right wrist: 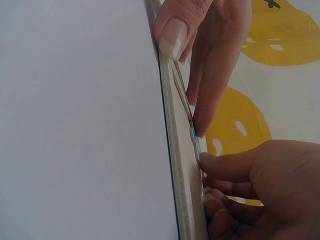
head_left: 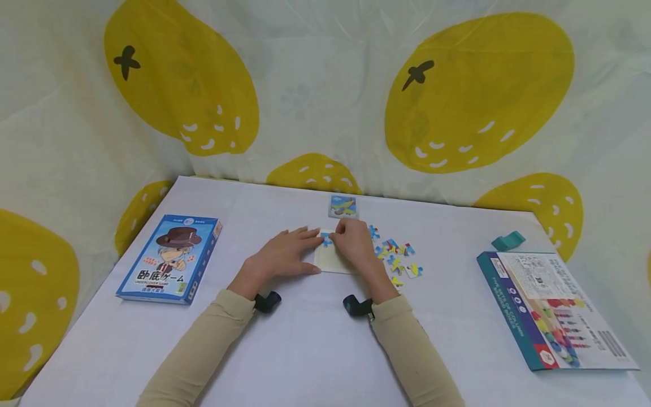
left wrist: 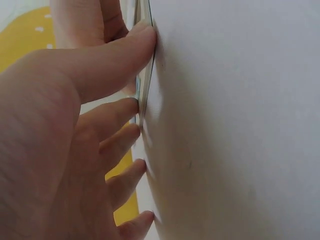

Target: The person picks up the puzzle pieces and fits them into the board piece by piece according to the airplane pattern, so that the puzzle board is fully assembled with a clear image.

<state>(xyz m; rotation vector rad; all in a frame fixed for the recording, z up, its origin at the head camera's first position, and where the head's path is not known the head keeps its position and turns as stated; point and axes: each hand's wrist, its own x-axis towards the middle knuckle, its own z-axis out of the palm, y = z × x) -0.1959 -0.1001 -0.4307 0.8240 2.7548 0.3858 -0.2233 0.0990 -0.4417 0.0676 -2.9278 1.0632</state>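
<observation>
A small pale puzzle board (head_left: 333, 264) lies flat in the middle of the table, with joined blue jigsaw pieces (head_left: 326, 241) along its upper left part. My left hand (head_left: 289, 253) rests at the board's left side, fingers extended; in the left wrist view its thumb (left wrist: 142, 42) touches the board's edge. Over the upper right part of the board, my right hand (head_left: 354, 242) has curled fingers and pinches a jigsaw piece, mostly hidden by the fingers. In the right wrist view the right thumb (right wrist: 220, 165) presses at the thin piece's edge.
Several loose jigsaw pieces (head_left: 394, 254) lie scattered right of the board. Behind it is a small picture card (head_left: 343, 206) showing a yellow plane. A blue game box (head_left: 170, 260) lies at left; a larger box (head_left: 554, 311) and a teal object (head_left: 508, 241) lie at right.
</observation>
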